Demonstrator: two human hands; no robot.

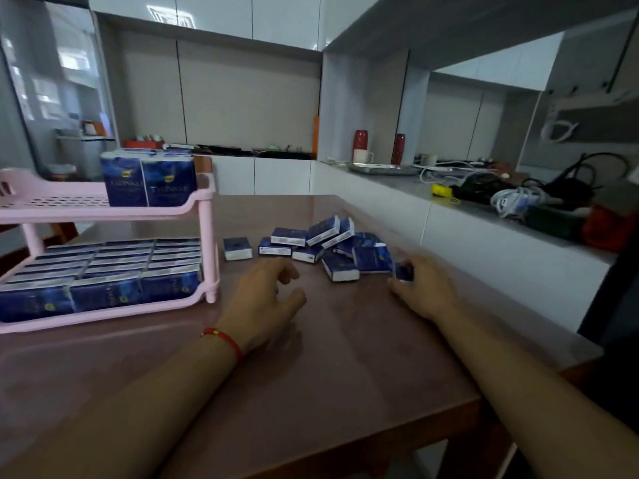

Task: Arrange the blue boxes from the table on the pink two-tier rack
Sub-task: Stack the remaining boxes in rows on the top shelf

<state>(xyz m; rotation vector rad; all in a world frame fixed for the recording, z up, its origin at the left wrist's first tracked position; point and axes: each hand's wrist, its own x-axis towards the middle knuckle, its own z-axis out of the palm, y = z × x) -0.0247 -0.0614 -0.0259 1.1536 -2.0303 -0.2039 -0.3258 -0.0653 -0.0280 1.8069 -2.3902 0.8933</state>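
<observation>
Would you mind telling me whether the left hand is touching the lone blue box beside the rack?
Apart. The head view shows bare table between the left hand and the lone blue box.

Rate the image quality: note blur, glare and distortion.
Head view: dim overall; the right hand and the box it grips are motion-blurred; ceiling-light glare on the upper cabinets; wide-angle bending tilts the pink rack and the counter.

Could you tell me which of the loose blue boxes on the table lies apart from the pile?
The single blue box at the far left, nearest the pink rack; the others touch or overlap in the heap to its right.
</observation>
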